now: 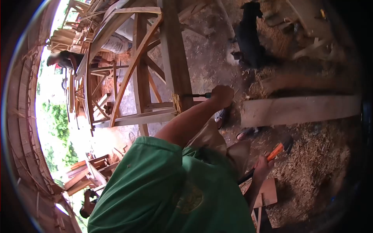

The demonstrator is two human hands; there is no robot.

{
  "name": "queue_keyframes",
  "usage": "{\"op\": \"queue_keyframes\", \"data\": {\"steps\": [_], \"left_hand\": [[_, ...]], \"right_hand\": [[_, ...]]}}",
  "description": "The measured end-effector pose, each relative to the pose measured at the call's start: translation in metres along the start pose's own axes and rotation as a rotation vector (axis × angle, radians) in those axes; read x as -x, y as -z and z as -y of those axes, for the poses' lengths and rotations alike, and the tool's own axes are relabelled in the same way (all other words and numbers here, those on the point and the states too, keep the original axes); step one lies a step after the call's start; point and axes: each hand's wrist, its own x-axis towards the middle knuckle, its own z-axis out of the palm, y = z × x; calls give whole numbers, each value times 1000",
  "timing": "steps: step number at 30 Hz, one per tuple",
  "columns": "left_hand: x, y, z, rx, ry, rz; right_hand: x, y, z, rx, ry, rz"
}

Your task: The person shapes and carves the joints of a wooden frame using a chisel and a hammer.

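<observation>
My left hand (223,96) is closed round the dark handle of a chisel (199,95). The chisel's blade meets the side of a thick wooden post (175,50), part of an upright timber frame. Pale, splintered wood (177,103) shows on the post close to the blade. Lower in the view, my right hand (264,167) grips a hammer (276,150) with an orange and black handle. The dark hammer head stands out beyond the fist, apart from the chisel.
A black dog (250,39) is on the floor beyond the post. A broad plank (299,110) lies at the right, by wood shavings (311,171). Diagonal braces (136,70) join the frame. Another person (74,60) is among timber pieces at the upper left, and another (88,204) at the lower left.
</observation>
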Motion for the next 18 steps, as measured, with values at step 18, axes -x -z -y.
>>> {"op": "queue_keyframes", "data": {"steps": [18], "left_hand": [[12,33,-30,393,-76,-390]], "right_hand": [[-33,33,83,218,226,29]]}}
